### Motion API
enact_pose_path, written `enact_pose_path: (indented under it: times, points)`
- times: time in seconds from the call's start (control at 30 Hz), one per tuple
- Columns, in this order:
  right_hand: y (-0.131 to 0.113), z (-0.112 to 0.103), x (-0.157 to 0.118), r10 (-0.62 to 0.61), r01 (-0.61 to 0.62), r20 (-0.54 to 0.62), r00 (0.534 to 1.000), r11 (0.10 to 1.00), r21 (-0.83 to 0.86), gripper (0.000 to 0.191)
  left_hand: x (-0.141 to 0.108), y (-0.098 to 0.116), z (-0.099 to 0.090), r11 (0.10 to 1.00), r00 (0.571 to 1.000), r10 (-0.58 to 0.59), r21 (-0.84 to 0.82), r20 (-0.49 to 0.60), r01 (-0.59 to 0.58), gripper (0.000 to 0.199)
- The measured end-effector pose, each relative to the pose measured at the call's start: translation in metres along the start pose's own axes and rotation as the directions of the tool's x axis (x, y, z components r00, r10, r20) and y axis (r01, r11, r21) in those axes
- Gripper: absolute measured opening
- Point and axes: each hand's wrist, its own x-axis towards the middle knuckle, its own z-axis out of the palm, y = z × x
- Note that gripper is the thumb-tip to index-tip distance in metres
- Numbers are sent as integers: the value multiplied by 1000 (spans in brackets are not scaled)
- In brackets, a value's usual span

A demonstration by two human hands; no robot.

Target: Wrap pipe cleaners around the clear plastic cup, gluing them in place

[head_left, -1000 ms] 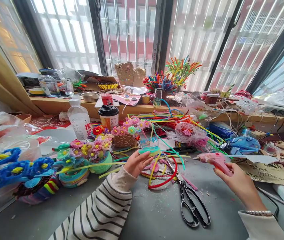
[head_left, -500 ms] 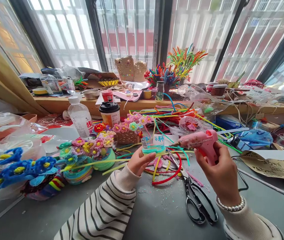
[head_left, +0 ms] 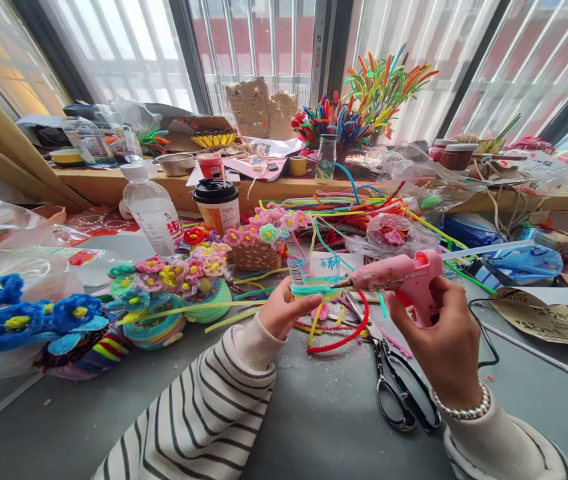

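My left hand [head_left: 289,308] is closed round a small clear cup [head_left: 317,272] with blue print and a barcode. Green and yellow pipe cleaners wrap the cup's lower part. In my right hand [head_left: 439,333] is a pink glue gun [head_left: 404,279], its nozzle pointing left and close to the cup's right side; whether it touches is unclear. Black-handled scissors [head_left: 397,380] lie below the gun. A red pipe cleaner [head_left: 347,345] curves on the table under the cup, beside yellow pieces.
Pipe-cleaner flower pots [head_left: 154,320] stand at the left, with a water bottle [head_left: 151,213] and a lidded coffee cup [head_left: 217,205] behind. Loose pipe cleaners [head_left: 354,207] are piled beyond my hands. Brown paper [head_left: 544,317] lies at right, near the gun's black cord.
The camera view has tilted down and shifted slightly. The glue gun and the cup remain close together, and both hands keep their holds.
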Motion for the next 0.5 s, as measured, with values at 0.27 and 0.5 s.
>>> enact_pose_path:
  times: [0.27, 0.5]
  points:
    - [0, -2, -1, -5, 6, 7, 1000, 1000, -16, 49, -2, 2, 3, 999, 1000, 5, 38, -5, -5, 64]
    - [0, -1, -3, -5, 5, 16, 1000, 1000, -27, 48, -2, 1, 5, 999, 1000, -3, 49, -10, 3, 66]
